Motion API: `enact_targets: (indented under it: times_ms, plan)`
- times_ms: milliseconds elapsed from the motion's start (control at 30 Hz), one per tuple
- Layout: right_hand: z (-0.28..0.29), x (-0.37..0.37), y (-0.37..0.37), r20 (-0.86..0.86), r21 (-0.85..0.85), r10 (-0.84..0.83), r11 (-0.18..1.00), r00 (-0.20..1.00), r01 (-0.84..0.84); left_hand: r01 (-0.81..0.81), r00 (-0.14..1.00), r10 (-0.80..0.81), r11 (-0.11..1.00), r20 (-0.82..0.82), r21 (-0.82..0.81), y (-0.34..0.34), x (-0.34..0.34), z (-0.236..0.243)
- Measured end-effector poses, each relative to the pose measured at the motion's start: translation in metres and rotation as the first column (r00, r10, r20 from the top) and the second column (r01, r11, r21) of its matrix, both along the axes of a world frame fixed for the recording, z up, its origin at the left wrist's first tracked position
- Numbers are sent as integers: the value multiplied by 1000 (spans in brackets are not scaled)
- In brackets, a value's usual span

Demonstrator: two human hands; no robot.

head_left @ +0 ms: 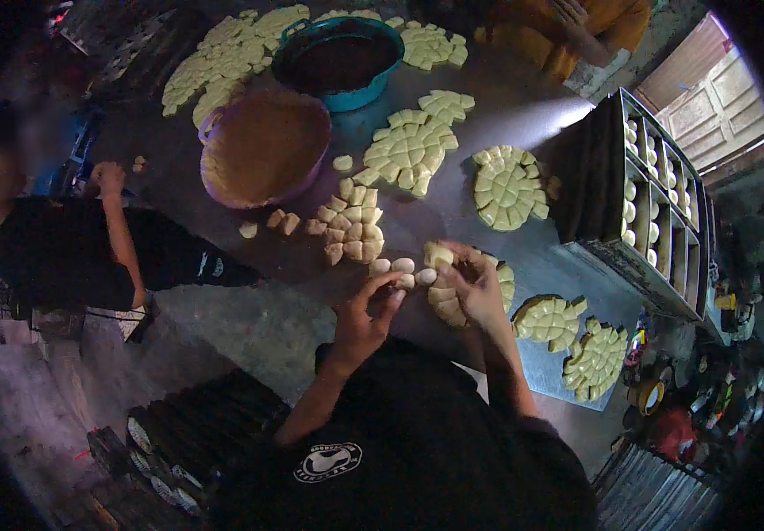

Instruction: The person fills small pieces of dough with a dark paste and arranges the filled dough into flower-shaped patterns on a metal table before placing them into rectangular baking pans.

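Observation:
My right hand (477, 288) pinches a pale yellow piece of dough (437, 254) between thumb and fingers, just over the metal table. Thumb and forefinger of my left hand (364, 320) close around a small round dough ball (406, 281). Other smooth balls lie right beside it, among them a white one (426, 276) between my hands. Beyond my left hand is a cluster of cut, brownish dough pieces (355, 226). A cut dough round (449, 303) lies partly hidden behind my right hand and forearm.
Scored dough rounds (506, 188) lie to the right and far side. A purple-rimmed basin (267, 150) and a teal basin (342, 62) stand at the back. On the right, a dark rack (656, 203) holds dough balls. Another person (90, 239) is at the left; one in orange (568, 31) sits opposite.

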State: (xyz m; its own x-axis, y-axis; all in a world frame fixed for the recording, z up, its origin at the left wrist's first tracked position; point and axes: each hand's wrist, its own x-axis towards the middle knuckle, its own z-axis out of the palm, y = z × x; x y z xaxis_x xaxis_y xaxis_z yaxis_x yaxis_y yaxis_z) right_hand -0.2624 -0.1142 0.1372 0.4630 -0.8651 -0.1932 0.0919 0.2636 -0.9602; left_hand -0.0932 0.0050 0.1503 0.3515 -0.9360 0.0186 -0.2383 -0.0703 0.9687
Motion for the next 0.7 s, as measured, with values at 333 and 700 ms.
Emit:
enact_targets:
  times_ms: [333,700]
  plan:
    - [57,-42,46,82,-326,-163,928,983,181,45,919,-154,956,-364,-289,-23,-67,35]
    - [118,57,26,409,23,34,999,912,-48,359,922,-39,460,385,-812,-67,21,73]
